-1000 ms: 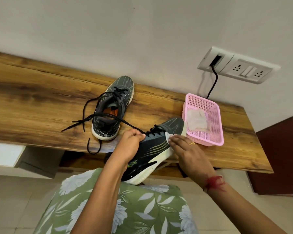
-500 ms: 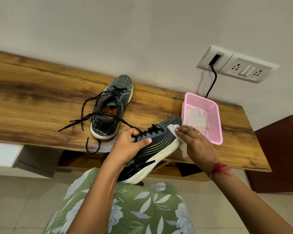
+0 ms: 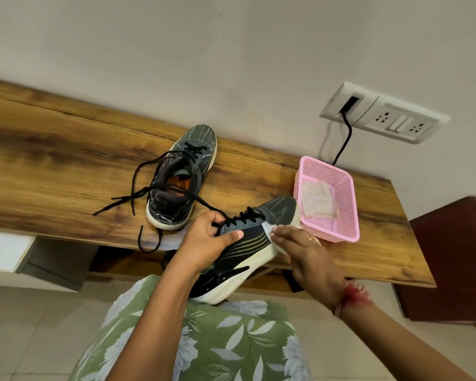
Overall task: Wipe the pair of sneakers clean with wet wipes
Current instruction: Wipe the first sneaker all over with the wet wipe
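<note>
**Sneakers: two.** Both are dark grey mesh with black laces and pale soles.
- The far sneaker [image 3: 182, 177] stands on the brown wood-grain tabletop [image 3: 52, 166] with its toe toward the wall. Its untied laces [image 3: 138, 193] trail left and hang over the near edge.
- The held sneaker [image 3: 250, 248] is tilted above your lap, heel near. Its toe is just beside the basket, and you cannot tell whether they touch.

**Hands: two.**
- Your left hand [image 3: 206, 243] curls round the held sneaker's collar, thumb laid along its side.
- Your right hand [image 3: 305, 254] keeps its fingers straight and together. They press one white wet wipe [image 3: 268, 229] flat against the sneaker's side near the toe. The thumb is hidden.

**Basket: one.** It is pink perforated plastic, rectangular [image 3: 346, 204], at the near right of the tabletop. It holds crumpled white wipe material [image 3: 318, 200]; the number of sheets cannot be made out.

**Wall fittings.** There is one white socket plate [image 3: 385, 114], and one black cable [image 3: 346, 136] drops behind the basket.

**Edges and room.**
- A wide stretch of wood lies left of the far sneaker.
- The tabletop's right end stops near a dark red cabinet [image 3: 451, 257], which is cut off by the frame.

**Hidden.**
- Your left forearm covers part of the held sneaker's heel.
- Green leaf-print fabric [image 3: 217, 339] covers your lap.
</note>
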`<move>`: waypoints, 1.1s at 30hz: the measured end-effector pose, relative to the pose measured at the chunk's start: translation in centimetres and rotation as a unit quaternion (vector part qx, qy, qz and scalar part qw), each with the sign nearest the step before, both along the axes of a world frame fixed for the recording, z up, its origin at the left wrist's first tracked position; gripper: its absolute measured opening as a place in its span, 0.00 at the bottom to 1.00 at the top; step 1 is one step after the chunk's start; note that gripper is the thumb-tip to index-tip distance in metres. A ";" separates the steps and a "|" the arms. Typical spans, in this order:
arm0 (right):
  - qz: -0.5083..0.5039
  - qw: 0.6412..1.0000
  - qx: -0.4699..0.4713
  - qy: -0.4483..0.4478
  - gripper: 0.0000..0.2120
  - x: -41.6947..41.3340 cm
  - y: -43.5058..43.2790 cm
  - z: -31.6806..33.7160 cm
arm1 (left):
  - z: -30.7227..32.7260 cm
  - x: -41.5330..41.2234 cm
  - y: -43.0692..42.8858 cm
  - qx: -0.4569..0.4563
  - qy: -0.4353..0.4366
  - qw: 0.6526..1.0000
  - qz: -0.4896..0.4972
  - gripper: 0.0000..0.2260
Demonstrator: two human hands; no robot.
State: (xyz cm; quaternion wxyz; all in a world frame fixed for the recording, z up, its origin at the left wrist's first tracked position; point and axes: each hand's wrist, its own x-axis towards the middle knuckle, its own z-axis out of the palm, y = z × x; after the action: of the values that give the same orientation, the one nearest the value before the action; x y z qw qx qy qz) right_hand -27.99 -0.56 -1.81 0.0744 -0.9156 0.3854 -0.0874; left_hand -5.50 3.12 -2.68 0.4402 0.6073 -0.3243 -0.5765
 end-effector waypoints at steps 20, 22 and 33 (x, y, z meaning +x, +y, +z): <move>-0.223 0.960 0.028 -0.170 0.20 0.7 -2.5 2.8 | -0.1 0.0 0.2 0.004 0.014 1.000 -0.004 0.10; -0.279 0.921 0.065 -0.263 0.19 0.7 -3.5 4.9 | -0.2 0.2 0.1 0.010 0.024 1.000 -0.004 0.10; -0.362 0.849 0.151 -0.355 0.17 0.0 -9.1 5.5 | -0.9 0.4 -0.1 0.033 0.006 0.999 -0.014 0.15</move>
State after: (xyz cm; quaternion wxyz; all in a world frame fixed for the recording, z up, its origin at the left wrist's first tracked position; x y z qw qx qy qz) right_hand -27.95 -9.62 3.68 0.3063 -0.5958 0.6449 -0.3679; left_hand -5.15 3.01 -3.55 0.4135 0.6131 -0.3110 -0.5969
